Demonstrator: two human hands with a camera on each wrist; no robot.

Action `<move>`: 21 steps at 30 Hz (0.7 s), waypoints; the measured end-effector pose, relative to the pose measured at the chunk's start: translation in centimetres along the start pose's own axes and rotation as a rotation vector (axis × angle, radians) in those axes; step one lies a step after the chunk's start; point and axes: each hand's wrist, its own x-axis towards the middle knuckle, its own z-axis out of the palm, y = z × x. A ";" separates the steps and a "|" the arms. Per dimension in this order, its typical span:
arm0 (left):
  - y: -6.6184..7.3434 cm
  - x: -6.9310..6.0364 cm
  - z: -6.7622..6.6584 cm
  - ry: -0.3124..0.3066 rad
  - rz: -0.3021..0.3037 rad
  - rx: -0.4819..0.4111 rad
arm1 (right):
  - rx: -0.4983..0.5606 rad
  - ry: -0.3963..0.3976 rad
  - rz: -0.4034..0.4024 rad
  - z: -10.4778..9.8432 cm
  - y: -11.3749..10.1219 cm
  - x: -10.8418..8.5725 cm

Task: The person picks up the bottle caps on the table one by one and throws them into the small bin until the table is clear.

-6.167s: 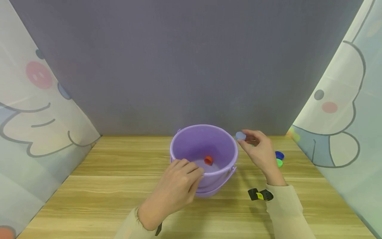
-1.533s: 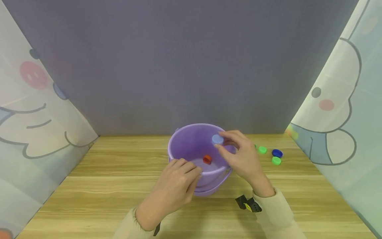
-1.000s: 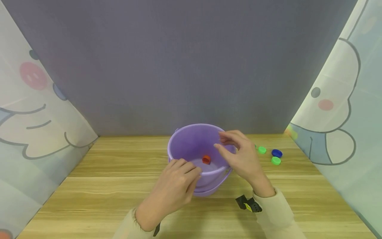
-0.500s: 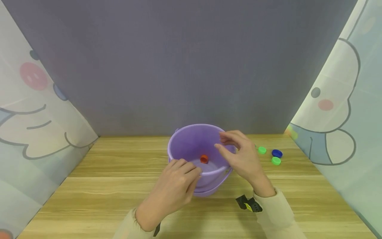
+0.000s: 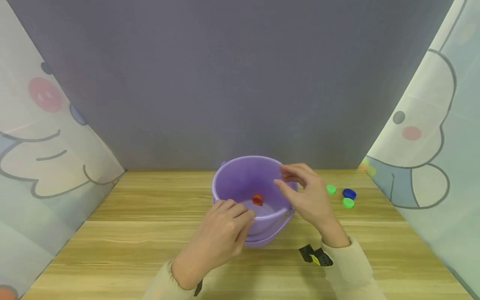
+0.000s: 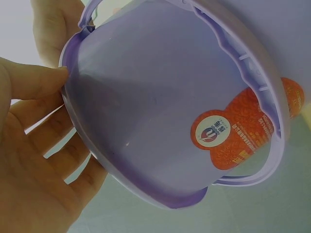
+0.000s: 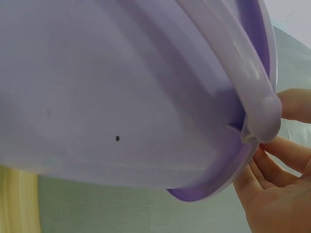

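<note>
A purple bucket stands on the wooden table. My left hand grips its near rim, and in the left wrist view the thumb lies on the outer side of that rim. Above the right side of the bucket is my right hand, thumb and fingers apart with nothing between them. On the bucket floor lies an orange-red bottle cap. The near wall and left hand hide part of the inside, and no light blue cap shows there now. The bucket's handle hangs down outside.
To the right of the bucket lie two bright green caps and a dark blue cap. A grey panel rises behind the table, with cartoon-printed sheets at both sides.
The right hand carried a light blue cap from the right over the bucket and let it go. The orange-red cap shifted slightly left. My left hand kept its hold on the rim.
</note>
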 end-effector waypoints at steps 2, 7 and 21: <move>0.0 0.0 0.0 -0.001 0.000 -0.002 | -0.005 0.001 0.000 0.0 0.0 0.0; 0.1 0.0 0.0 0.002 -0.004 -0.003 | -0.025 0.021 -0.014 -0.2 0.1 0.0; 0.2 0.0 0.0 0.014 -0.003 -0.009 | -0.082 0.048 -0.010 -2.0 1.1 0.5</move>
